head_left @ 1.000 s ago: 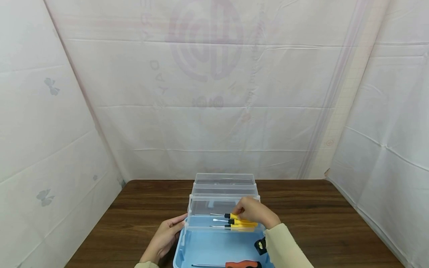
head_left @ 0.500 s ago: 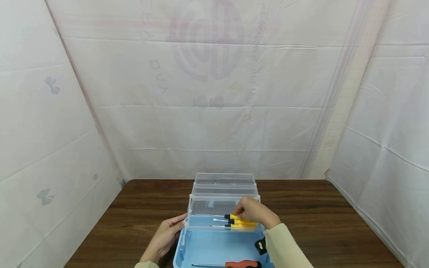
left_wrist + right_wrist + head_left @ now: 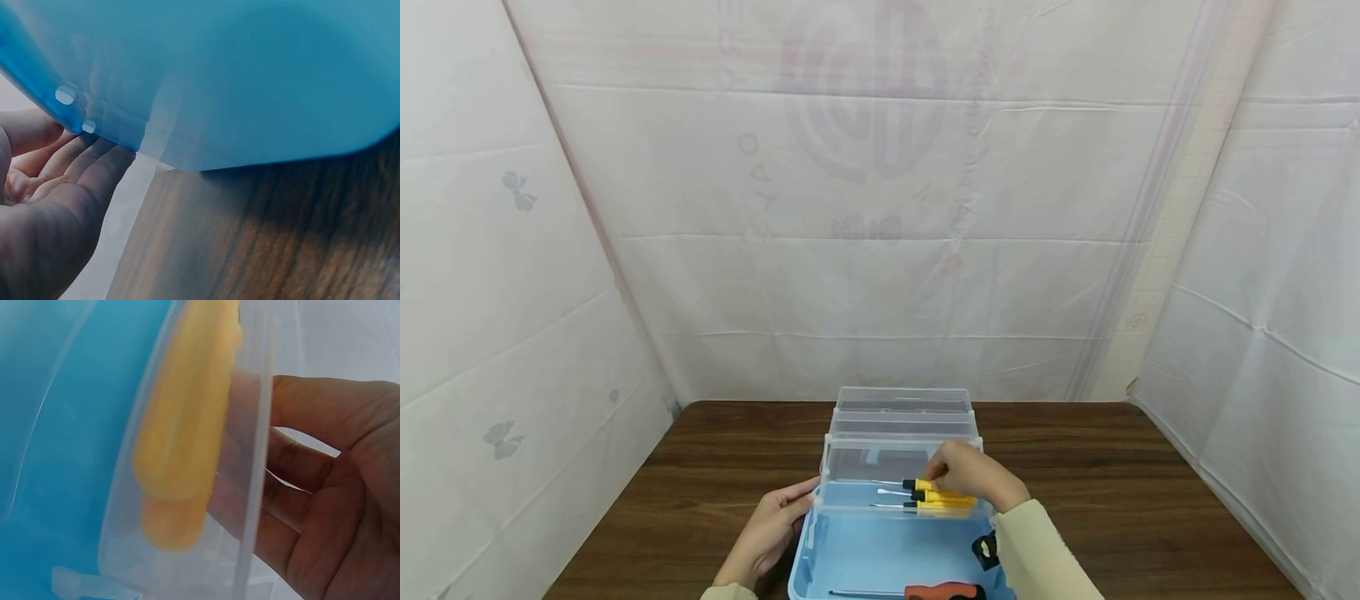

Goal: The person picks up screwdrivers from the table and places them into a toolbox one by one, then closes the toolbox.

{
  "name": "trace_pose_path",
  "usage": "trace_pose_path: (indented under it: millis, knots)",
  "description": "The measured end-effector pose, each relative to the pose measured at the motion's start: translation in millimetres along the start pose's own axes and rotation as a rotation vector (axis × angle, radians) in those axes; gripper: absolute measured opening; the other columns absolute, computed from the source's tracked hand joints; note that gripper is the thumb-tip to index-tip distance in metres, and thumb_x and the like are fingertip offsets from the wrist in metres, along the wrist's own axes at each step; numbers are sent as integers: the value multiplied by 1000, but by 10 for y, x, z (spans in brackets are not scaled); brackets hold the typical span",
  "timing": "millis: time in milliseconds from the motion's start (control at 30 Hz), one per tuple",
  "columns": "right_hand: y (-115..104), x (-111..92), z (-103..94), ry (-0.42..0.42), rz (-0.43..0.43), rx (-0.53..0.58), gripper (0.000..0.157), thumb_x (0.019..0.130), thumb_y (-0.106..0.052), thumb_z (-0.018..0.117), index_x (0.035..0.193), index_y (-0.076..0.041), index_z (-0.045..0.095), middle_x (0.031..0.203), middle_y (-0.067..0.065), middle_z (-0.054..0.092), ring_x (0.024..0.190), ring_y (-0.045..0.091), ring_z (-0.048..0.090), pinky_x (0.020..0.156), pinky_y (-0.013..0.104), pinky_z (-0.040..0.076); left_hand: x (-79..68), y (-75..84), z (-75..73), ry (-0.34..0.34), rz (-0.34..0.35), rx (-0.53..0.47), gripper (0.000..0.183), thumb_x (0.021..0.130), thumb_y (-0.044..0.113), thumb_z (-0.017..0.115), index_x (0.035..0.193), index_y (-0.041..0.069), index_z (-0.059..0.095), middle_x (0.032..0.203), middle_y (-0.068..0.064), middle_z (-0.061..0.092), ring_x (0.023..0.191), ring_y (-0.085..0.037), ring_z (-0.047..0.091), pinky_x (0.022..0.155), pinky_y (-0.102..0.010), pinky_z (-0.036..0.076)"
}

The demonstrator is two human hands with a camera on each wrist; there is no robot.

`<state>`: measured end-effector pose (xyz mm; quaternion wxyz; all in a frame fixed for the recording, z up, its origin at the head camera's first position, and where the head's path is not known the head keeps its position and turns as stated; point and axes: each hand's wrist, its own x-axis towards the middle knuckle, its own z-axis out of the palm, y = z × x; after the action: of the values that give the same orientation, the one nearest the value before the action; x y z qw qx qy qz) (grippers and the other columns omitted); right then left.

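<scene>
A light-blue toolbox (image 3: 880, 550) stands on the table with its clear tiered trays folded up behind. In the lowest clear tray (image 3: 850, 510) lie several small screwdrivers (image 3: 940, 497) with yellow handles and black collars. My right hand (image 3: 973, 473) reaches into that tray from above and pinches the rearmost yellow screwdriver (image 3: 922, 484); its fingertips are partly hidden. Through the tray wall in the right wrist view, yellow handles (image 3: 181, 425) show beside the fingers. At the box's left rear corner, my left hand (image 3: 767, 529) grips the edge between thumb and fingers.
A screwdriver with an orange-red handle (image 3: 943, 592) lies at the front of the box. Near the right sleeve sits a small black object (image 3: 985, 551) inside the box. Dark wooden tabletop (image 3: 1120, 500) spreads either side, with white sheeting (image 3: 880, 292) around it.
</scene>
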<state>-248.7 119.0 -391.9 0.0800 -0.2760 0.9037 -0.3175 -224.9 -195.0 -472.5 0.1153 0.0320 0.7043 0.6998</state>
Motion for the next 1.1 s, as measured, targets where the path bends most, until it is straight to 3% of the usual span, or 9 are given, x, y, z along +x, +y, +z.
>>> trace_pose_path:
  millis: [300, 567, 967, 1100]
  knots:
    - [-16, -21, -42, 14, -10, -7, 14, 85, 3, 65, 93, -1, 75, 95, 11, 72, 73, 15, 53, 68, 34, 54, 7, 8, -5, -4, 1, -5, 53, 96, 16, 57, 138, -12, 41, 140, -30, 45, 114, -19, 59, 94, -37, 53]
    - [4, -46, -71, 27, -10, 8, 15, 86, 0, 66, 98, -1, 74, 99, 14, 72, 80, 16, 60, 76, 40, 58, 6, 7, -3, -2, 1, 4, 53, 96, 17, 57, 138, -12, 41, 141, -30, 44, 116, -20, 58, 95, -37, 52]
    - [55, -116, -168, 50, -10, 36, 17, 89, -4, 64, 103, -2, 74, 104, 15, 72, 85, 17, 65, 74, 38, 58, 3, 7, -1, 1, -2, 0, 54, 96, 18, 58, 138, -12, 42, 141, -29, 44, 116, -21, 58, 95, -37, 52]
    - [77, -139, -208, 39, -7, 58, 12, 89, -5, 64, 96, -4, 74, 94, 11, 72, 79, 15, 61, 71, 36, 56, -3, 8, 0, 1, -3, -1, 54, 96, 18, 58, 138, -11, 42, 141, -29, 45, 115, -20, 59, 94, -37, 53]
